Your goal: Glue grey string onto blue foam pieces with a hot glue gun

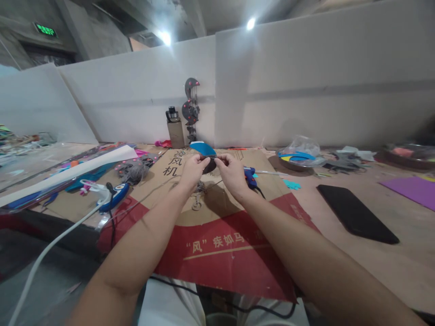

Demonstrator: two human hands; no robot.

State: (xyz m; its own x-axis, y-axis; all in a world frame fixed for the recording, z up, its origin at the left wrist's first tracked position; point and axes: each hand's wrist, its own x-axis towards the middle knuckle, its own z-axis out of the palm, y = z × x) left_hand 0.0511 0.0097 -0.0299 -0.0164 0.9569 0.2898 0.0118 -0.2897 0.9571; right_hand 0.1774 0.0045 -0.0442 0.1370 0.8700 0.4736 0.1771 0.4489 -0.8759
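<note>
My left hand (193, 171) and my right hand (231, 173) meet above a flattened cardboard sheet (159, 194). Both pinch the upper edge of a small dark grey piece (210, 166), which looks like felt. A blue curved piece (204, 149) shows just beyond the fingertips; whether it is held or lies on the cardboard I cannot tell. Grey yarn (200, 186) lies below the hands, with a strand running up toward the right fingers. To the right of my right hand is a blue glue gun (250, 175).
A bottle (175, 131) stands by the white partition, beside hanging dark crescents (190, 112). At right are a black phone (355, 213), a purple sheet (413, 190) and a bowl (295, 164) of coloured pieces. A blue power strip (117, 197) with a white cable sits at left.
</note>
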